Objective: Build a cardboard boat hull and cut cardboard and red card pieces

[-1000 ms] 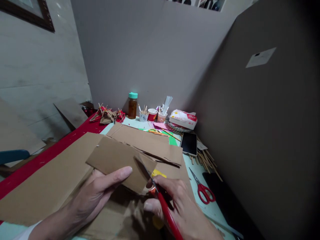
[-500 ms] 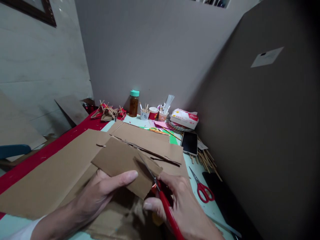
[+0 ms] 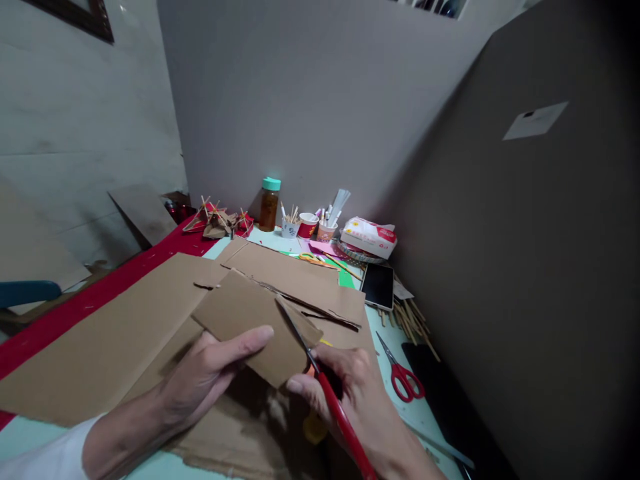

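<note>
Cardboard piece being pinched in left hand; red scissors being gripped in right hand, blades biting into its edge.

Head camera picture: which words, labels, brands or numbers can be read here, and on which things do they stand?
None can be read.
Tissue pack: red printing, too blurred to read.
White label on the big cardboard sheet: print too small.
Paper cups: markings too small.
Jar: no label visible.
</note>
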Demonstrator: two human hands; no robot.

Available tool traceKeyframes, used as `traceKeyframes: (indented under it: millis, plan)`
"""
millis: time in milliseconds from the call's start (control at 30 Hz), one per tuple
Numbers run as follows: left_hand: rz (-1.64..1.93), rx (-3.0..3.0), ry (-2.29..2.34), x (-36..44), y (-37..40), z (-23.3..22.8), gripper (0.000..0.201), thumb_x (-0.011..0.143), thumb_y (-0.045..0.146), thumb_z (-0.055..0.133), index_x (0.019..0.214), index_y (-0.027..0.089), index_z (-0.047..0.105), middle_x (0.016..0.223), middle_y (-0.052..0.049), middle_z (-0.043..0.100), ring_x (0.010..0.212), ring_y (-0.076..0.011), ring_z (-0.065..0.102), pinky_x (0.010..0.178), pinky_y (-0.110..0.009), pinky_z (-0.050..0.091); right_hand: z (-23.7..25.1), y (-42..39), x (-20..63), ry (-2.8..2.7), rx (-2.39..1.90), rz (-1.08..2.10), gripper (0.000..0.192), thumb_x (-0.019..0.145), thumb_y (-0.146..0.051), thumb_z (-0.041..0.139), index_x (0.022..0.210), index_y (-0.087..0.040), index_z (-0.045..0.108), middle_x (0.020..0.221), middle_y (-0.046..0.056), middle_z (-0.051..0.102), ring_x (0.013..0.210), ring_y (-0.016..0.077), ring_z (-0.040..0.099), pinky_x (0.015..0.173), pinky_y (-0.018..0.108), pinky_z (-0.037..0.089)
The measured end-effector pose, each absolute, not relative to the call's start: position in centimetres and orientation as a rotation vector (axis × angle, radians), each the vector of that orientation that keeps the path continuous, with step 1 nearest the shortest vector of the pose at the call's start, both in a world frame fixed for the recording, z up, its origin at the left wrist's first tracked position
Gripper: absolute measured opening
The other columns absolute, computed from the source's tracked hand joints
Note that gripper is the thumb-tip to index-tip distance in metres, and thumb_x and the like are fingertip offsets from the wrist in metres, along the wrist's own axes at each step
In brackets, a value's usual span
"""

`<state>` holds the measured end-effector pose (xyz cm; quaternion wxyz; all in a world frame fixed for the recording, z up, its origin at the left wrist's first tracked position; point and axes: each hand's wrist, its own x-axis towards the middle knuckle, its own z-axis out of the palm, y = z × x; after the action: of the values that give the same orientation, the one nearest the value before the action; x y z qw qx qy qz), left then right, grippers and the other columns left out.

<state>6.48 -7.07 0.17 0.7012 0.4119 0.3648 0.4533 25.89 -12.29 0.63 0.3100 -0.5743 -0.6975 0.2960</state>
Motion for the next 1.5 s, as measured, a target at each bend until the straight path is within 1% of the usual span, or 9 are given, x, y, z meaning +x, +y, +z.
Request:
traceKeyframes:
  millis: [100,200,333,567,767,967,1167,1300,1500]
  plan:
    - [0.978,0.869,0.737,6.8,-7.2,0.6,0.023,0.078,0.036,0.079,0.093,0.020,0.079,0.107,-0.004,0.079,0.111,-0.0297,0.068,0.104,-0.038,0.051,0.9,-12.5,26.0,-1.813,-1.493,0.864,0.046,0.083,-0.056,0.071,0.065,-0.019,0.049,0.055,-0.006,0.042,0.052,0.0089,0.035,0.048,0.024,0.022]
    - [0.926,0.981,0.752,6.5,-7.3,0.5,0.030,0.083,0.039,0.073,0.108,0.021,0.077,0.118,-0.003,0.076,0.120,-0.0302,0.063,0.107,-0.039,0.048,1.5,-12.5,26.2,-1.774,-1.452,0.975,0.038,0.079,-0.051,0.077,0.089,-0.020,0.059,0.065,-0.005,0.054,0.057,0.0109,0.045,0.051,0.022,0.030]
    - [0.845,1.180,0.796,5.8,-7.3,0.0,0.041,0.088,0.042,0.067,0.124,0.023,0.070,0.122,-0.003,0.075,0.133,-0.0291,0.053,0.118,-0.040,0.035,2.7,-12.6,26.3,-1.766,-1.459,1.103,0.053,0.076,-0.049,0.081,0.114,-0.021,0.056,0.072,-0.004,0.059,0.064,0.0144,0.052,0.057,0.023,0.039]
    - [0.803,1.237,0.720,5.4,-7.2,-0.1,0.045,0.089,0.042,0.066,0.131,0.027,0.066,0.130,0.000,0.071,0.135,-0.0264,0.051,0.115,-0.034,0.037,2.0,-13.1,26.5,-1.819,-1.574,1.026,0.064,0.074,-0.059,0.080,0.120,-0.023,0.055,0.081,0.000,0.060,0.067,0.0171,0.057,0.057,0.025,0.044]
    - [0.763,1.114,0.712,5.3,-7.2,-0.7,0.047,0.090,0.039,0.064,0.135,0.028,0.063,0.131,-0.001,0.070,0.129,-0.0283,0.057,0.112,-0.038,0.043,0.0,-13.4,26.3,-1.845,-1.663,0.829,0.047,0.086,-0.064,0.062,0.111,-0.023,0.059,0.080,0.002,0.056,0.072,0.0193,0.057,0.062,0.029,0.046]
    - [0.764,1.163,0.758,5.4,-7.1,-0.5,0.048,0.087,0.042,0.066,0.133,0.026,0.065,0.133,-0.004,0.069,0.122,-0.0328,0.062,0.111,-0.044,0.045,1.6,-12.5,26.3,-1.765,-1.542,1.070,0.052,0.073,-0.057,0.081,0.099,-0.021,0.053,0.064,-0.006,0.053,0.057,0.0127,0.046,0.050,0.023,0.034]
    - [0.771,1.357,0.705,6.0,-7.6,0.6,0.052,0.088,0.043,0.066,0.137,0.029,0.061,0.132,-0.001,0.070,0.133,-0.0281,0.054,0.116,-0.039,0.039,2.9,-13.1,26.4,-1.826,-1.559,0.997,0.062,0.069,-0.058,0.084,0.113,-0.026,0.054,0.086,-0.003,0.062,0.073,0.0164,0.053,0.063,0.024,0.040]
    - [0.736,1.391,0.752,6.1,-7.9,1.2,0.054,0.085,0.046,0.068,0.136,0.029,0.062,0.122,-0.002,0.075,0.130,-0.0308,0.057,0.114,-0.043,0.041,1.9,-13.2,26.5,-1.866,-1.649,0.938,0.064,0.071,-0.065,0.079,0.115,-0.026,0.054,0.082,-0.002,0.058,0.072,0.0184,0.052,0.064,0.026,0.042]
    - [0.693,1.262,0.819,6.0,-7.7,0.8,0.055,0.083,0.048,0.069,0.135,0.029,0.063,0.125,-0.003,0.074,0.121,-0.0330,0.063,0.111,-0.045,0.045,0.8,-13.0,26.2,-1.860,-1.762,0.895,0.047,0.082,-0.063,0.069,0.106,-0.023,0.058,0.078,0.001,0.054,0.078,0.0219,0.053,0.066,0.028,0.042]
